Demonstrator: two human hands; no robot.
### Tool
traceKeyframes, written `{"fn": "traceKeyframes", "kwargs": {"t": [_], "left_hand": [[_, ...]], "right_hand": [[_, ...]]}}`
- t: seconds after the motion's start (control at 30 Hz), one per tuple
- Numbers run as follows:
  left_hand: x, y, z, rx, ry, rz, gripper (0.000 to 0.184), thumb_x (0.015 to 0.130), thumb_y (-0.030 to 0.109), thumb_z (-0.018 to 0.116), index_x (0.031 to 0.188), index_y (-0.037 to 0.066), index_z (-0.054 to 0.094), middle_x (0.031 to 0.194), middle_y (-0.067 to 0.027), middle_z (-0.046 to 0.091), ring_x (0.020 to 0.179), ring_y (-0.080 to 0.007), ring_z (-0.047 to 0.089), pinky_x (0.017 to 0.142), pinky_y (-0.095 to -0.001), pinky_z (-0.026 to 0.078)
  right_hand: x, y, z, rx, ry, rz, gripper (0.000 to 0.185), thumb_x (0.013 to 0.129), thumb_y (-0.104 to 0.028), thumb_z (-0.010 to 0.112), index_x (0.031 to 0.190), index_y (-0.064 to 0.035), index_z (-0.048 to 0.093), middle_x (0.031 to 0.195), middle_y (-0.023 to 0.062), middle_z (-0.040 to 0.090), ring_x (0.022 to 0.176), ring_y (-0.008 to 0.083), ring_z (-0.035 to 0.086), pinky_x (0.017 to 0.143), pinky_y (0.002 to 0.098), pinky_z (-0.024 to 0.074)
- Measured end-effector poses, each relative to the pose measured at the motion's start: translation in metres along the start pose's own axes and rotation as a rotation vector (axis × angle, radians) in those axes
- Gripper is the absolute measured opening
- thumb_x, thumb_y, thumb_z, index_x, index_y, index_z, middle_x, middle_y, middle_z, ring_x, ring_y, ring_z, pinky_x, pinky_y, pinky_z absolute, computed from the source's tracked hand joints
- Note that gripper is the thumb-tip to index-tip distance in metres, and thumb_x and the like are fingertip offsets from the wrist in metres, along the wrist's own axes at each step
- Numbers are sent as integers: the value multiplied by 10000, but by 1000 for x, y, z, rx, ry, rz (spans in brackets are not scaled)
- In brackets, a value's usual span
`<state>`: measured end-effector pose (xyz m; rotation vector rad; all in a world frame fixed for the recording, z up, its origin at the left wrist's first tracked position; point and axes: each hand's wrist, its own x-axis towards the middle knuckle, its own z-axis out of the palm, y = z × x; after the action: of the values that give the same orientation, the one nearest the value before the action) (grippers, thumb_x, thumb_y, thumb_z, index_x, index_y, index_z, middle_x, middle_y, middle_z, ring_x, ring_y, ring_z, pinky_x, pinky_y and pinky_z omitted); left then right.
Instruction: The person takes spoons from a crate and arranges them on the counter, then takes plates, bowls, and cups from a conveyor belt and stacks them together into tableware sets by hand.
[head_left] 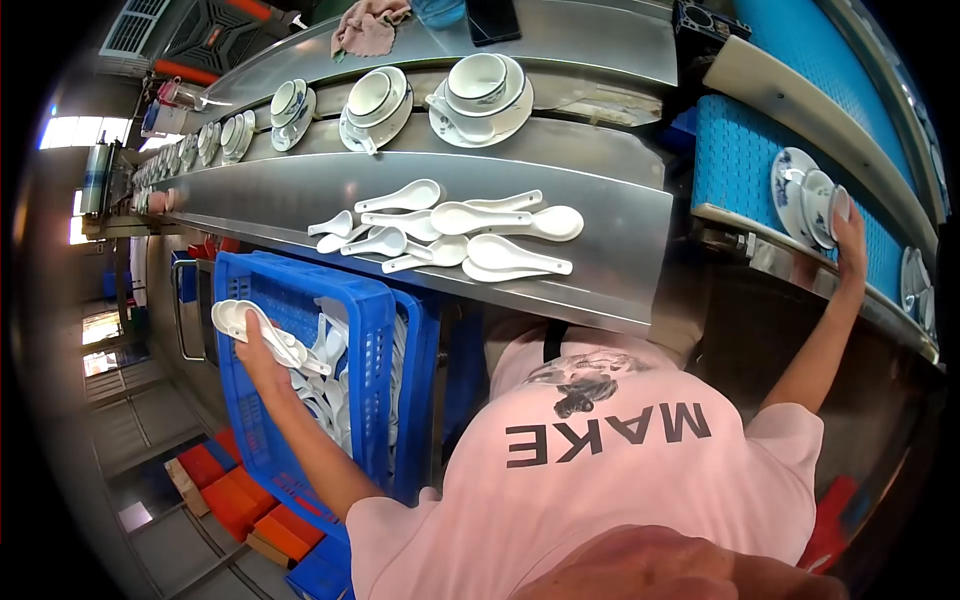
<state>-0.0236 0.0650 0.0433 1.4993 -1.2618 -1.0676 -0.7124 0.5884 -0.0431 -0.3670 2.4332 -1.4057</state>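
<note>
My left hand [262, 352] is closed around several white ceramic spoons [236, 318] above the blue crate [370, 370], which has more white spoons [335, 400] inside. At the far right, my right hand [850, 240] touches the rim of a small white cup [820, 205]. That cup leans with a bowl against a patterned plate [790, 190] on the blue belt [740, 160]. How its fingers sit on the cup is partly hidden. Between my arms, a loose pile of white spoons [470, 225] lies on the steel counter [615, 250].
A row of stacked plates and bowls [480, 95] runs along the line behind the counter. Further back are a pink cloth [370, 28], a blue container [437, 10] and a black phone [494, 20]. Orange and blue boxes [285, 530] stand at lower left.
</note>
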Motion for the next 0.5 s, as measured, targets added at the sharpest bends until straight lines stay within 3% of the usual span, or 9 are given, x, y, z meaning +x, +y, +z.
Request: {"fn": "traceKeyframes", "kwargs": {"t": [0.07, 0.17, 0.33, 0.4, 0.47, 0.5], "left_hand": [[0, 9, 7, -106, 45, -30, 285, 831, 288, 583, 908, 19, 531, 708, -61, 529, 626, -153, 533, 581, -275, 463], [10, 18, 10, -254, 58, -57, 279, 844, 298, 564, 913, 29, 531, 702, -57, 526, 631, -165, 526, 592, -299, 460], [50, 60, 37, -343, -56, 92, 322, 839, 294, 571, 1006, 23, 524, 757, -76, 534, 611, -179, 516, 581, -312, 456], [40, 93, 75, -134, -74, 267, 394, 830, 322, 578, 1058, 8, 511, 798, -103, 558, 659, -191, 552, 594, -306, 460], [64, 110, 96, 466, -291, 295, 450, 817, 338, 583, 1078, -19, 502, 848, -158, 593, 718, -219, 594, 633, -324, 463], [74, 108, 115, 669, -400, 602, 449, 817, 339, 575, 1083, -16, 503, 859, -177, 600, 748, -235, 602, 661, -330, 460]], "right_hand": [[-6, -19, 35, 49, 64, -64, 447, 761, -212, 618, 1156, -28, 523, 1042, 81, 569, 922, 158, 544, 815, 284, 422], [-9, -44, 81, 463, 10, -170, 387, 787, -136, 587, 1150, -23, 523, 1044, 78, 574, 926, 155, 554, 806, 270, 444], [-30, -121, 160, 481, -155, -217, 348, 797, -90, 568, 1134, -16, 529, 1020, 61, 586, 916, 141, 561, 794, 262, 457], [-43, -153, 190, 384, -208, -233, 330, 781, -59, 553, 1108, -18, 544, 983, 43, 593, 882, 118, 560, 772, 250, 452], [-49, -158, 215, 236, -287, -284, 323, 757, -28, 534, 1080, -17, 556, 942, 29, 596, 848, 103, 554, 750, 238, 443], [-53, -159, 226, 236, -346, -281, 333, 735, -3, 521, 1065, -13, 557, 909, 22, 596, 821, 92, 548, 732, 230, 438]]}}
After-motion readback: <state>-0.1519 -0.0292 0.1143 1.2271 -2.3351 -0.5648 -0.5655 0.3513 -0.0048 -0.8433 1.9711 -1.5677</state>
